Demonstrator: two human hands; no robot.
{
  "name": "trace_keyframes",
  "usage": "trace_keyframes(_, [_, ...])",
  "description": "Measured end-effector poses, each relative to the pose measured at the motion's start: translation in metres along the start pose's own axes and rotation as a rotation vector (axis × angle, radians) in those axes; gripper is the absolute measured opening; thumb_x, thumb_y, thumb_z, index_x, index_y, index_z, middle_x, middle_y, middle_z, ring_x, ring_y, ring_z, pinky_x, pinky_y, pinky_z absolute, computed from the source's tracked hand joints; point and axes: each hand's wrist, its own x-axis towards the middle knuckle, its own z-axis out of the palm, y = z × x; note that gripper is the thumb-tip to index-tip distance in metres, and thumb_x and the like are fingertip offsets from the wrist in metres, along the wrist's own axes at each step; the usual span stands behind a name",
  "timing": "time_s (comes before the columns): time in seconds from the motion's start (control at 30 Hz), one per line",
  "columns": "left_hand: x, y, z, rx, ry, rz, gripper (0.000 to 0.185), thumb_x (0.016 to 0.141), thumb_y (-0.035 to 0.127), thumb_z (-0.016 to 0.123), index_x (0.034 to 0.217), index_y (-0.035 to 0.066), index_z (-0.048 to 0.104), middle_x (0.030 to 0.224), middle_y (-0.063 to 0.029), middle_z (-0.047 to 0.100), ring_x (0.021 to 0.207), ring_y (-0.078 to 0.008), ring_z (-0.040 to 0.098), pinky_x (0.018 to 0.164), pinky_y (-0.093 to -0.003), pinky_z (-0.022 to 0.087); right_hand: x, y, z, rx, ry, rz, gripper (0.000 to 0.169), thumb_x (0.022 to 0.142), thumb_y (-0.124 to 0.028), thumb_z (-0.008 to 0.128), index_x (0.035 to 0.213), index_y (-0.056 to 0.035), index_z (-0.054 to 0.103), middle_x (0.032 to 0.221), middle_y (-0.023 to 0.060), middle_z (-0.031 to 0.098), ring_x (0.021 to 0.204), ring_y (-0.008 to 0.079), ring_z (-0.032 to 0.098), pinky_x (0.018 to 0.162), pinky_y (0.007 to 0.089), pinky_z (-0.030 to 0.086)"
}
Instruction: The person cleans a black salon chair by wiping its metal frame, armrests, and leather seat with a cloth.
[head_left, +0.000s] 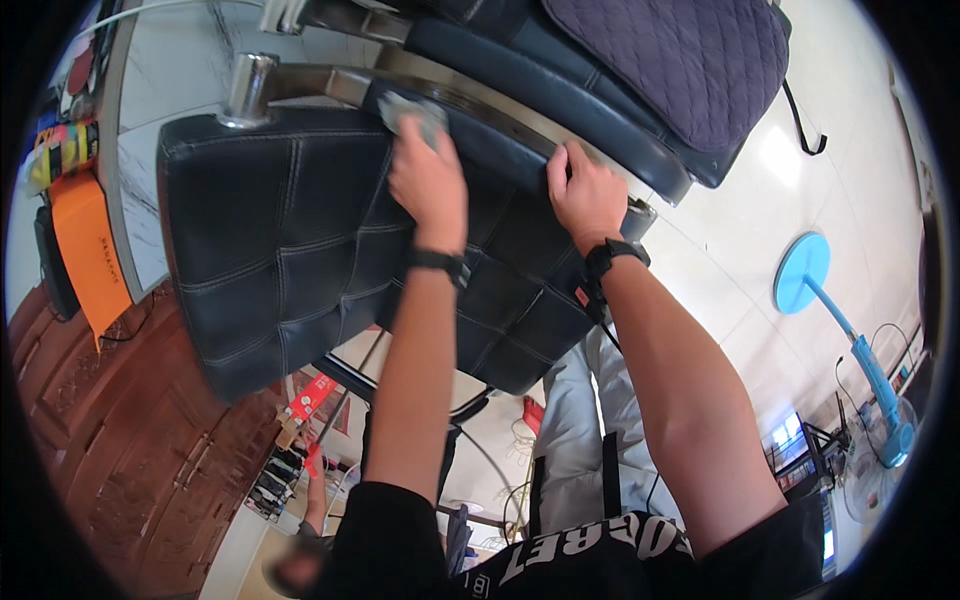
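My left hand (427, 176) presses a crumpled grey cloth (420, 116) onto the black armrest pad (487, 139) of a padded chair with a metal frame. The cloth lies partly under my fingers. Farther along the same armrest, my right hand (589, 187) grips its right end with the fingers curled over the edge. Below both hands spread black stitched leather-like panels (330, 232) with square seams. Past the armrest, a dark purple quilted pad (675, 67) covers another black cushioned part (555, 90); whether it belongs to the same chair I cannot tell.
A polished metal post (251, 86) stands at the armrest's left end. Right, a light blue stand (802, 274) with a round base rests on pale floor tiles. Carved brown wooden doors (150, 450) and an orange sheet (90, 251) are left. Another person's arm (316, 491) shows lower left.
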Motion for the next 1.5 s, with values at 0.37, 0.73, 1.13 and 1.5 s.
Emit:
trace_keyframes(0.37, [0.015, 0.001, -0.012, -0.093, -0.06, -0.07, 0.028, 0.106, 0.035, 0.056, 0.126, 0.015, 0.056, 0.112, -0.0212, 0.073, 0.102, -0.049, 0.067, 0.084, -0.0575, 0.052, -0.004, -0.001, -0.005, 0.037, 0.006, -0.024, 0.022, 0.097, -0.028, 0.059, 0.08, -0.0141, 0.063, 0.065, 0.0118, 0.069, 0.057, 0.0358, 0.067, 0.054, 0.048, 0.054])
trace_keyframes(0.73, [0.076, -0.007, -0.025, 0.263, -0.178, 0.273, 0.031, 0.101, 0.034, 0.064, 0.122, 0.014, 0.056, 0.109, -0.0161, 0.073, 0.095, -0.0451, 0.071, 0.077, -0.0567, 0.057, 0.001, 0.0, -0.003, 0.079, 0.071, -0.062, 0.019, 0.095, -0.025, 0.061, 0.081, -0.0128, 0.062, 0.065, 0.0074, 0.068, 0.056, 0.0327, 0.066, 0.054, 0.0456, 0.053])
trace_keyframes(1.13, [0.065, 0.026, -0.034, 0.333, -0.509, 0.537, 0.032, 0.094, 0.038, 0.065, 0.117, 0.015, 0.063, 0.099, -0.018, 0.076, 0.092, -0.0456, 0.072, 0.077, -0.0574, 0.057, 0.003, 0.007, -0.003, 0.102, 0.099, -0.059, 0.019, 0.093, -0.023, 0.061, 0.077, -0.0122, 0.062, 0.065, 0.0075, 0.067, 0.059, 0.0295, 0.067, 0.059, 0.0432, 0.053])
trace_keyframes(1.5, [0.055, 0.037, -0.023, 0.294, -0.491, 0.397, 0.037, 0.094, 0.041, 0.065, 0.12, 0.013, 0.066, 0.096, -0.0257, 0.074, 0.093, -0.0492, 0.07, 0.08, -0.059, 0.055, 0.003, 0.008, 0.001, 0.1, 0.127, -0.062, 0.018, 0.09, -0.023, 0.065, 0.076, -0.0127, 0.062, 0.061, 0.0057, 0.064, 0.06, 0.0283, 0.066, 0.059, 0.0427, 0.052])
